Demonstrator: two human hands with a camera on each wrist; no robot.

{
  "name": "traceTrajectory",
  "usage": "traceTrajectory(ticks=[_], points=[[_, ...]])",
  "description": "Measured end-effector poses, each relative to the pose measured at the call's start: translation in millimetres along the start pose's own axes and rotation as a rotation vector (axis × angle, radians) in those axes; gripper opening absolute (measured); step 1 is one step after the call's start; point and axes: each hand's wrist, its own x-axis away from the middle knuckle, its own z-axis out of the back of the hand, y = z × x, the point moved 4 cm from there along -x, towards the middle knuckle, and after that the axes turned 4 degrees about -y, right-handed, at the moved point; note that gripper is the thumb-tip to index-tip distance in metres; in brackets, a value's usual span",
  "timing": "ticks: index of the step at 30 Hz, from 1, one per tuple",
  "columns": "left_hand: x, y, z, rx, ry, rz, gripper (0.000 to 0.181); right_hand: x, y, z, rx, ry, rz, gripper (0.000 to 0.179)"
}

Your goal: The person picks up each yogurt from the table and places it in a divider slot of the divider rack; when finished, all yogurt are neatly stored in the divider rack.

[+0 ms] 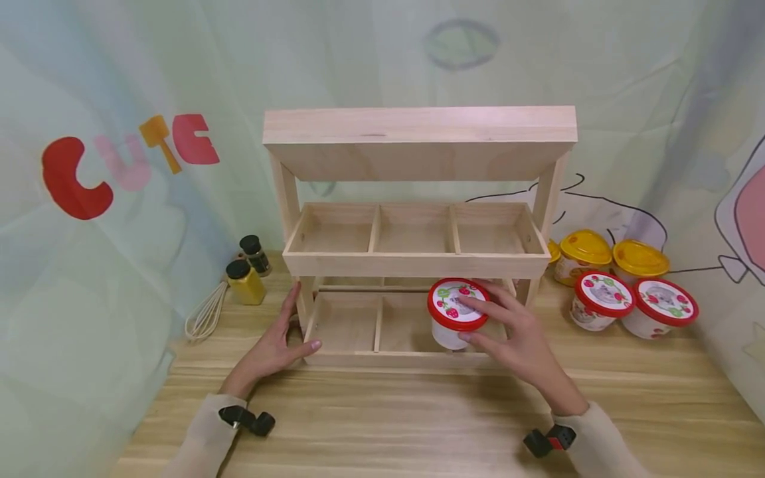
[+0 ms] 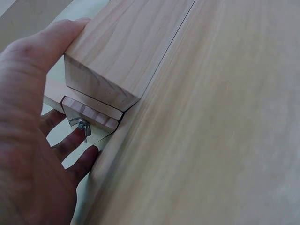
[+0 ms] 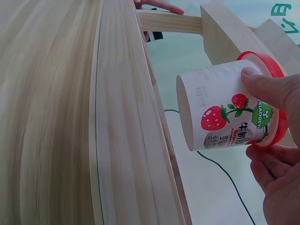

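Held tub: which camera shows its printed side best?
Right wrist: the tub is large there, its strawberry print facing the camera. Head shows mainly its lid from above; left wrist doesn't show it.

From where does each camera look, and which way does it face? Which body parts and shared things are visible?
Head: on the person's head, facing forward and down at the wooden rack; shows left grip, right grip, both sleeves.
Left wrist: worn there, facing the rack's lower corner and wing nut; shows only the left grip.
Right wrist: worn there, facing leftward along the rack's front; shows the right grip holding the red-lidded cup, and left fingers at top.
Shared: head and right wrist both show this cup.
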Motion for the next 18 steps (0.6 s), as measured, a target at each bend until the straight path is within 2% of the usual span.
traceTrajectory(ticks=[8, 18], points=[[-1.0, 0.0, 0.6, -0.008, -0.005, 0.000, 0.128, -13.6, -12, -15, -0.051, -0.022, 0.009, 0.061], [-0.7, 0.1, 0.9, 0.002, -0.003, -0.016, 0.128, -27.7, -26, -33, -0.097, -0.010, 0.067, 0.056]])
